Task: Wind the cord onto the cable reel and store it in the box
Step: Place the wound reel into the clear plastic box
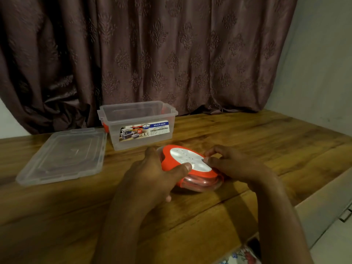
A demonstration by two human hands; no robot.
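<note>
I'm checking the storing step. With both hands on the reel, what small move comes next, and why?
Probably lift the round orange-and-white cable reel toward the open clear plastic box: its cord looks wound in, the left hand grips it, the right hand pinches its edge, and the lid lies aside.

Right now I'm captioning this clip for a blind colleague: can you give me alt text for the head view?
A person's left hand and right hand grip a red and white cable reel, cord wound on it, on a wooden table. Behind it stands an open clear plastic box; its lid lies flat to the left.
</note>
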